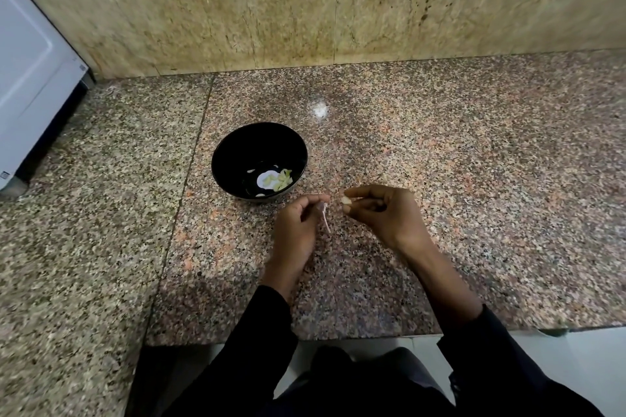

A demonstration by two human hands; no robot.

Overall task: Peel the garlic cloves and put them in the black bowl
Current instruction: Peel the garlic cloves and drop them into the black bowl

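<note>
A black bowl stands on the speckled granite counter and holds several pale peeled garlic cloves at its bottom. Just in front of the bowl, to its right, my right hand pinches a whitish garlic clove between thumb and fingertips. My left hand is a little to the left of it and pinches a thin strip of garlic skin that hangs down from its fingers. The two hands are slightly apart.
The granite counter runs to a beige stone wall at the back. A white appliance stands at the far left. The counter's front edge lies near my body, with the floor below.
</note>
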